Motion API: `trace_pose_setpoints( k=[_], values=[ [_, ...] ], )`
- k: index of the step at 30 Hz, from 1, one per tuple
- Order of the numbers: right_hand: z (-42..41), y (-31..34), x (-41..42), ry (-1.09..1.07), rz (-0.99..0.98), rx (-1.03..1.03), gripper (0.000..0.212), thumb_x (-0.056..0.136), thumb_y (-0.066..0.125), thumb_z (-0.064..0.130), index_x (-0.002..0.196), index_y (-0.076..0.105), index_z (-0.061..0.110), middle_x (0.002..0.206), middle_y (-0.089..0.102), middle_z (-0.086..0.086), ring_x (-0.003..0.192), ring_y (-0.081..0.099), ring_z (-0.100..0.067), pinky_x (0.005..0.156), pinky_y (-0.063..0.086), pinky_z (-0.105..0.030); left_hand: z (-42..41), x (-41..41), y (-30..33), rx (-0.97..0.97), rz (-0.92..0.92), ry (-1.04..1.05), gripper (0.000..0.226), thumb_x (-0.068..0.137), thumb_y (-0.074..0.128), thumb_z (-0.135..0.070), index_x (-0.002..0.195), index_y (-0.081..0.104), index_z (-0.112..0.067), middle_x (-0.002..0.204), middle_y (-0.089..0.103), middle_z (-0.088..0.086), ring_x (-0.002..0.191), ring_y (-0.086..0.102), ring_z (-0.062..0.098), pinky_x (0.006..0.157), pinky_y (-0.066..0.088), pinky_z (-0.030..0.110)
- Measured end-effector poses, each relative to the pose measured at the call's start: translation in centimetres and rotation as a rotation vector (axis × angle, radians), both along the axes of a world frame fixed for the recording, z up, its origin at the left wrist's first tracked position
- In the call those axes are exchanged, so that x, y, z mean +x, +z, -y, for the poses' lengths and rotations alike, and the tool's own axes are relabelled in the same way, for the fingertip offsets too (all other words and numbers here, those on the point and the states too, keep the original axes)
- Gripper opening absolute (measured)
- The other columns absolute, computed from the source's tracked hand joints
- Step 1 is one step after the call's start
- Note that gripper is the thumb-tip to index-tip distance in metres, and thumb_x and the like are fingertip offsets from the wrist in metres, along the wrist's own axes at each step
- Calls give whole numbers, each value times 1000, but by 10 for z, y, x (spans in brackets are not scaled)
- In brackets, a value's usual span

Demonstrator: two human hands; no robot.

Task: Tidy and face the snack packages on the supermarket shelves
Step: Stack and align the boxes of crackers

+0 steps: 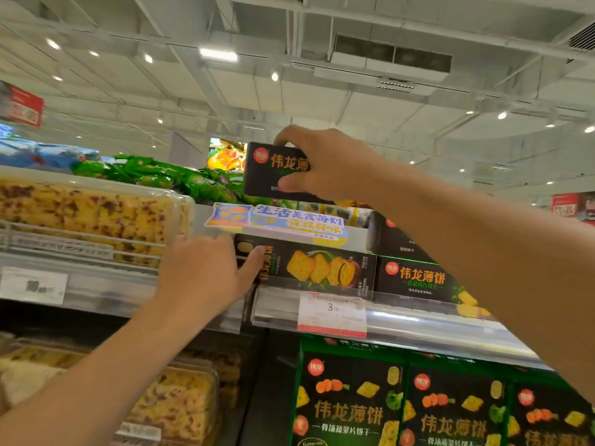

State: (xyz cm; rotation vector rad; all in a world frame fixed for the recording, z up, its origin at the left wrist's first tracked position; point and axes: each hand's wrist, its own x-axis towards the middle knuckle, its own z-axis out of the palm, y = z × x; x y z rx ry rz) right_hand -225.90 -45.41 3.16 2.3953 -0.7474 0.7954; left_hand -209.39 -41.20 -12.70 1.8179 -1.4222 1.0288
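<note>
Right hand (325, 165) raised, grip pinching a black cracker box (273, 170); left hand (206, 268), fingers loose, touches a shelved box (322, 268).

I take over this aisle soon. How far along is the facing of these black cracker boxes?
Done: the black boxes at right front face forward. In hand: the right hand holds one black cracker box raised; the left hand touches a box lying sideways. Left: straightening that one.

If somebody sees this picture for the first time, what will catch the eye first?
Probably the right hand, near the centre, gripping a black biscuit box raised above the upper shelf. Next, the left hand lower left, its thumb touching a black box lying on its side on that shelf.
</note>
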Motion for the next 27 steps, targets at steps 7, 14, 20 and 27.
trace_pose_setpoints(
  k=[7, 14, 20, 27],
  values=[
    [13, -26, 27, -68, -39, 67, 62, 83, 67, 53, 135, 42, 31, 117, 63, -3, 99, 60, -26, 83, 52, -41, 5, 5, -8, -40, 12, -114, 64, 92, 23, -64, 67, 57, -16, 59, 62, 6, 62, 59, 28, 63, 26, 35],
    [27, -42, 21, -139, -81, 115, 62, 82, 63, 59, 133, 39, 33, 114, 62, -4, 93, 58, -25, 78, 51, -39, 11, 6, -15, -119, -29, -139, 60, 89, 29, -60, 61, 54, -13, 55, 59, 6, 58, 54, 28, 62, 32, 35],
    [28, -45, 20, -146, -93, 89, 65, 84, 60, 60, 137, 38, 31, 119, 61, -2, 89, 52, -18, 72, 44, -32, 15, 5, -15, -171, -139, -154, 66, 87, 48, -59, 119, 54, -1, 105, 65, 20, 93, 62, 38, 78, 48, 46],
    [23, -43, 0, -204, -83, 138, 71, 84, 67, 48, 144, 34, 27, 128, 58, 0, 110, 57, -22, 88, 51, -41, 18, 5, -14, -145, -11, -189, 60, 91, 44, -42, 144, 48, -13, 123, 62, 20, 107, 60, 38, 85, 44, 49]
  ],
)
